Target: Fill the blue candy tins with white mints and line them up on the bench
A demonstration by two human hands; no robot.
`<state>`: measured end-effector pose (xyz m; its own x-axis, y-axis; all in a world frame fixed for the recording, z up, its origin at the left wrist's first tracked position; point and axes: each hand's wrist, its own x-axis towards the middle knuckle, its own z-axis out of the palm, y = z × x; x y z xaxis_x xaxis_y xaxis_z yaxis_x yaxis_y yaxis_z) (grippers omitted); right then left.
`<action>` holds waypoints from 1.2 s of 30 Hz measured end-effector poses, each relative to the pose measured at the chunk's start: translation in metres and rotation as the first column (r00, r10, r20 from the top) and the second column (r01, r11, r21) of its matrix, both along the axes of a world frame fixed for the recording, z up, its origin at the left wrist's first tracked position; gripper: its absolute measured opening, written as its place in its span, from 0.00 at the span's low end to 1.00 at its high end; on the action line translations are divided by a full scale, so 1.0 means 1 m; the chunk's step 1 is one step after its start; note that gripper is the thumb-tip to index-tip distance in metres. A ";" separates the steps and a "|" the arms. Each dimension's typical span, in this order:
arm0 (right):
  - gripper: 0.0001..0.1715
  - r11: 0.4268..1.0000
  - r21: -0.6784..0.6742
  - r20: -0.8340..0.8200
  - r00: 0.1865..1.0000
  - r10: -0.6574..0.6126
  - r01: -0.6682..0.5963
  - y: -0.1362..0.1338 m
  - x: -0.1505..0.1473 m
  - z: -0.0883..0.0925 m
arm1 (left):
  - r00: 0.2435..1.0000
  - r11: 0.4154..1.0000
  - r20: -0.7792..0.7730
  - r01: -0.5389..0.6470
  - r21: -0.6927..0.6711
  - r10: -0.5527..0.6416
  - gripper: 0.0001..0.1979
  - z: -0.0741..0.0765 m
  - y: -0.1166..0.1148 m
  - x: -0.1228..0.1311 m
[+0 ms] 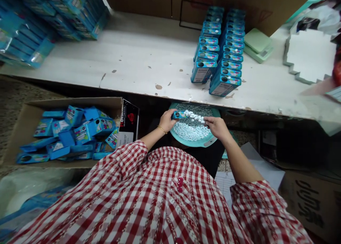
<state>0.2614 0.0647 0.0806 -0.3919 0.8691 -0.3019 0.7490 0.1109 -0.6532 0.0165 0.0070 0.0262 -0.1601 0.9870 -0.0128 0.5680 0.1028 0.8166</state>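
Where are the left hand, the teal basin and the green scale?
left hand (167, 121): head view, back of hand
teal basin (198, 143): head view, front rim
green scale (257, 40): head view, top plate

Gotta love that red-and-white checked shirt (149, 197), plus a teal tray (202, 142) of pale blue candies (191, 130) and bright blue tins (215, 77) on a white bench (138, 69) with brown chips.

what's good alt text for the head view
The left hand holds a small blue candy pack, the right hand a row of white candies at its end, above a teal tray of pale blue candies. A cardboard box of blue packs sits left; more packs stand in rows on a chipped white bench.
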 end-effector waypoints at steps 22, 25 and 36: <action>0.25 0.994 -0.098 0.642 0.760 0.096 -0.042 -0.015 -0.015 -0.041 | 0.995 0.989 0.084 -0.073 0.125 0.062 0.18 -0.003 -0.014 -0.013; 0.26 0.996 -0.087 0.554 0.830 0.056 -0.009 -0.022 -0.049 -0.093 | 0.986 0.985 0.128 -0.126 0.119 0.111 0.18 0.000 -0.018 -0.020; 0.24 0.968 -0.126 -0.056 0.972 -0.228 0.219 -0.004 -0.033 -0.102 | 0.967 0.974 0.169 -0.207 0.094 0.189 0.19 0.005 -0.019 -0.030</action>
<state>0.2281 0.0607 -0.0212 -0.2153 0.8968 -0.3864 0.6986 -0.1351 -0.7026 -0.0134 -0.0118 0.0314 -0.3572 0.9325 0.0533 0.4086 0.1047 0.9067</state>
